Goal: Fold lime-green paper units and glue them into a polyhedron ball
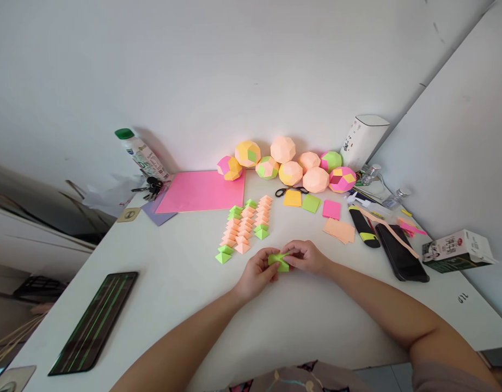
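Observation:
Both my hands meet at the middle of the white table (185,305) around a small green folded paper piece (279,261). My left hand (257,272) pinches its left side, fingers closed. My right hand (306,257) pinches its right side, fingers curled. Just beyond them lie rows of folded orange and green paper units (245,226). Further back, several paper polyhedron balls (289,163) in orange, yellow, pink and green sit against the wall.
A pink paper sheet (202,190) lies at the back left, by a bottle (140,155) and keys (151,188). Scissors (289,191), sticky-note pads (310,203), a phone (402,251) and a carton (457,250) are on the right. A dark tablet (93,322) lies front left.

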